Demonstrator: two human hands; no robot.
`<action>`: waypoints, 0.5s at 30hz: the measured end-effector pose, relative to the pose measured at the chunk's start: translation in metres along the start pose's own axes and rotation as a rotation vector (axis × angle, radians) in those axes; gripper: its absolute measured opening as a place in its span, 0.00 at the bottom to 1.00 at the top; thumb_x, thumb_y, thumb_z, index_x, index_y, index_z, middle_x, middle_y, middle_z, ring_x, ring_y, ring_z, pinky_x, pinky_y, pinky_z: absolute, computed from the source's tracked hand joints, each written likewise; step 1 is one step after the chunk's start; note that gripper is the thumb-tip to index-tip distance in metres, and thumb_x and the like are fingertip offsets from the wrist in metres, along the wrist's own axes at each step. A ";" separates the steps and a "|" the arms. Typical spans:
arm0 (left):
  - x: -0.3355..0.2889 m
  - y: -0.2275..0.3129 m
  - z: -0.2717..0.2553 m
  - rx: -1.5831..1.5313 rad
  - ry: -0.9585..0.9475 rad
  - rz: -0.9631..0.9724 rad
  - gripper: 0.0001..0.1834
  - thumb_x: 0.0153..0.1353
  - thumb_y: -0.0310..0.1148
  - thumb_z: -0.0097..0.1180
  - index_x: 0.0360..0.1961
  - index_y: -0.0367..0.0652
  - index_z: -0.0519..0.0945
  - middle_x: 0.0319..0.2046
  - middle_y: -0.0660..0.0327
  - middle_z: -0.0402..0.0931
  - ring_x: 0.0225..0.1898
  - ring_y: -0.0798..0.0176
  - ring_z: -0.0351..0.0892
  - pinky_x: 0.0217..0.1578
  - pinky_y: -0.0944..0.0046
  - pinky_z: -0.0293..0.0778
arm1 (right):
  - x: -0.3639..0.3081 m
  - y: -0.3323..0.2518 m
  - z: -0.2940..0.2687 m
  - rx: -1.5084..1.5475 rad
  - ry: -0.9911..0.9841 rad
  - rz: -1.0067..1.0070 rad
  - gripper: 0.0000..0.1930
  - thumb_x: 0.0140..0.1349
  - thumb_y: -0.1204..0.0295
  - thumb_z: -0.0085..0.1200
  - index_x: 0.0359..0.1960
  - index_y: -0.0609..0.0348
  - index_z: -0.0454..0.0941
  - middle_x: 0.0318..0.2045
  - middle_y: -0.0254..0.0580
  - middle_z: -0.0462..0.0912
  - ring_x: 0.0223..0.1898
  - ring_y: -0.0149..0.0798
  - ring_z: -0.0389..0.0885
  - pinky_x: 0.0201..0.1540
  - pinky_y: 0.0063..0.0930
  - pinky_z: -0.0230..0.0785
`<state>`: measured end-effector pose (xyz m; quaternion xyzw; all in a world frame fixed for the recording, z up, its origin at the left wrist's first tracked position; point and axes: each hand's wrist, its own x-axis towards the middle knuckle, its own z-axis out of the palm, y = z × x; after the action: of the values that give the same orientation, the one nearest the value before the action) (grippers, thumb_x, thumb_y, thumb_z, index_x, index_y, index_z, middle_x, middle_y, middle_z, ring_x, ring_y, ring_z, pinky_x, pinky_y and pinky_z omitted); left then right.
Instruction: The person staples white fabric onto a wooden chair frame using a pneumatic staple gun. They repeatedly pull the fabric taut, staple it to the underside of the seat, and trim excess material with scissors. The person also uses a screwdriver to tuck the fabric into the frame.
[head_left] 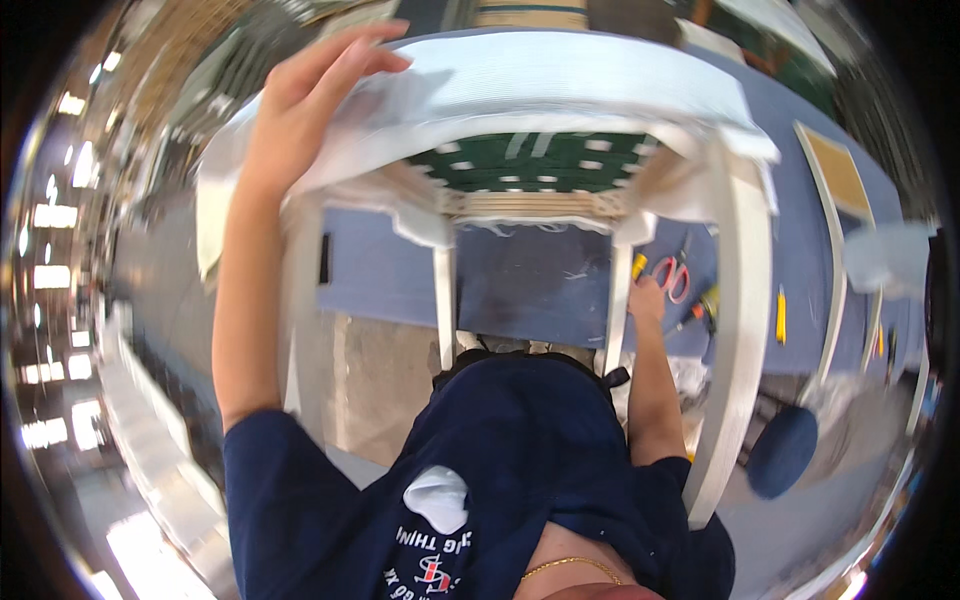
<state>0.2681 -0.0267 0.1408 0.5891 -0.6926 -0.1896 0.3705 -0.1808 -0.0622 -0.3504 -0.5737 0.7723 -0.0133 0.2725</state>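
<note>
A chair frame with pale wooden legs stands over a blue-covered table. White fabric (pixel 560 75) covers its upper part, and dark green webbing (pixel 545 160) shows beneath. My left hand (pixel 325 85) lies on the fabric at the far left, fingers stretched out. Beyond a front leg (pixel 738 330), low on the right, my right hand (pixel 647 298) is at the tabletop. Its fingers are closed around a small yellow tool (pixel 639 265), whose exact kind is hidden. Just right of this hand lie red-handled scissors (pixel 672 278).
A power drill (pixel 708 305) lies on the table (pixel 530 280) near the scissors. Farther right are a yellow cutter (pixel 781 316) and a pale frame with a tan panel (pixel 838 175). A round blue stool (pixel 783 452) stands below the table's right side.
</note>
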 end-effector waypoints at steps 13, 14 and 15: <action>-0.311 -0.131 0.034 0.290 0.450 -0.833 0.13 0.73 0.36 0.61 0.39 0.36 0.89 0.28 0.59 0.85 0.35 0.65 0.83 0.40 0.59 0.79 | -0.140 0.033 -0.053 0.782 -0.418 -0.357 0.23 0.75 0.68 0.63 0.64 0.57 0.67 0.39 0.34 0.81 0.37 0.28 0.83 0.39 0.22 0.77; -0.320 -0.134 0.065 0.137 0.371 -0.782 0.09 0.68 0.31 0.64 0.35 0.35 0.87 0.25 0.53 0.84 0.29 0.63 0.82 0.33 0.57 0.76 | -0.156 0.020 -0.048 0.693 -0.455 -0.298 0.21 0.72 0.76 0.65 0.60 0.59 0.68 0.41 0.35 0.80 0.44 0.29 0.83 0.47 0.26 0.79; -0.331 -0.129 0.093 0.034 0.227 -0.831 0.10 0.67 0.33 0.67 0.41 0.37 0.89 0.30 0.53 0.88 0.33 0.61 0.86 0.39 0.57 0.80 | -0.172 0.004 -0.048 0.713 -0.523 -0.383 0.23 0.71 0.79 0.65 0.61 0.60 0.67 0.43 0.37 0.82 0.47 0.32 0.85 0.51 0.29 0.80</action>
<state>0.2972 0.2432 -0.1063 0.8412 -0.3542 -0.2453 0.3267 -0.1719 0.0782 -0.2412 -0.5605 0.5056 -0.1825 0.6300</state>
